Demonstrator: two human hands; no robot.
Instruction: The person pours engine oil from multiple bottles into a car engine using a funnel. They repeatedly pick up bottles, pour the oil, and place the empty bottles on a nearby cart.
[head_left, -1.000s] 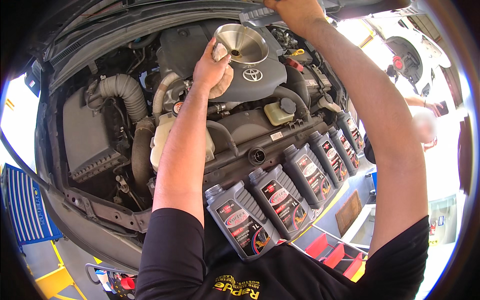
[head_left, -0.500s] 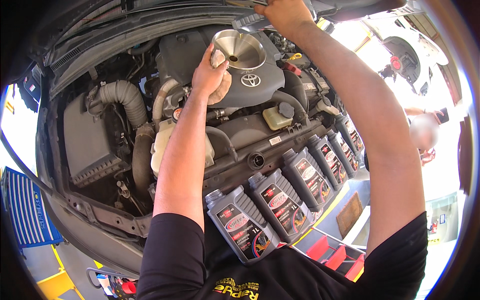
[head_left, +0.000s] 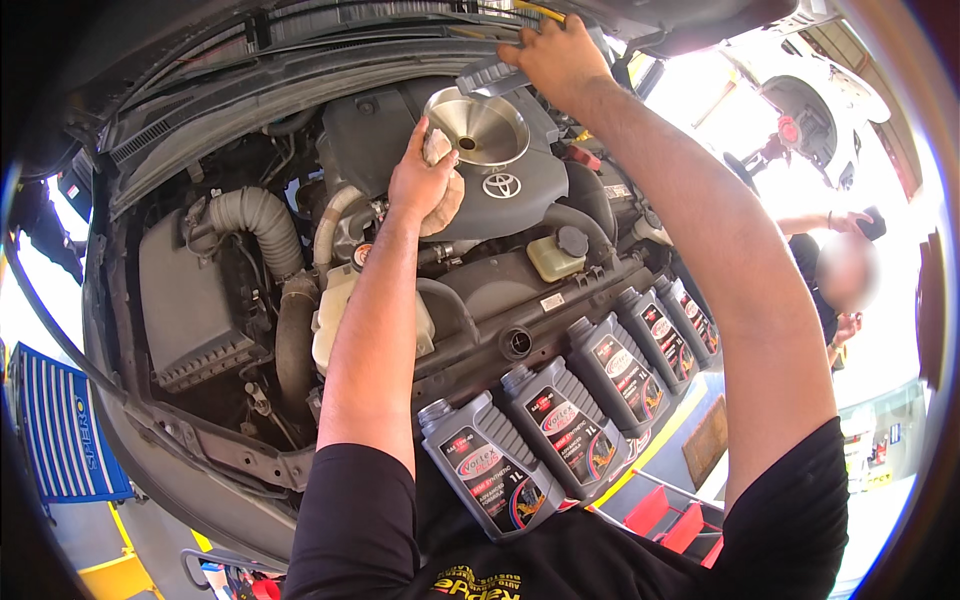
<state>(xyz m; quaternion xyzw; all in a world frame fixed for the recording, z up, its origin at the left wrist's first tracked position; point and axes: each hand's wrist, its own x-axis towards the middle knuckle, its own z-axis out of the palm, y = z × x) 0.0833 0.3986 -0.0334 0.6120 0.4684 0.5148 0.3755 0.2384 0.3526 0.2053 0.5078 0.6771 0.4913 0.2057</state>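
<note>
At the far left is a blue cabinet (head_left: 72, 425) with pale slats, outside the engine bay. Inside the bay sits the black airbox (head_left: 195, 295), a ribbed hose (head_left: 262, 225) curving from its top, then an off-white tank (head_left: 333, 325) partly hidden by the left forearm (head_left: 372, 330). The left hand (head_left: 420, 185) is closed around a tan cloth (head_left: 447, 205), its fingers at the left side of the metal funnel (head_left: 490, 125). The funnel is mouth-up over the dark engine cover (head_left: 535, 185), the hole at its bottom visible. Just above the funnel's far rim is a grey bottle (head_left: 485, 78), lying nearly on its side in the grip of the right hand (head_left: 560, 65), whose fingers curl over it; whether anything flows from it cannot be told. Nearer the body, five more grey bottles (head_left: 492, 470) stand in a slanting row along the bay's front edge, well apart from both hands. Beyond the engine cover's near edge is a small tank (head_left: 560, 255) with a black cap. Further right are red bins (head_left: 665, 520), then a white vehicle (head_left: 850, 130) and a co-worker (head_left: 808, 262).
</note>
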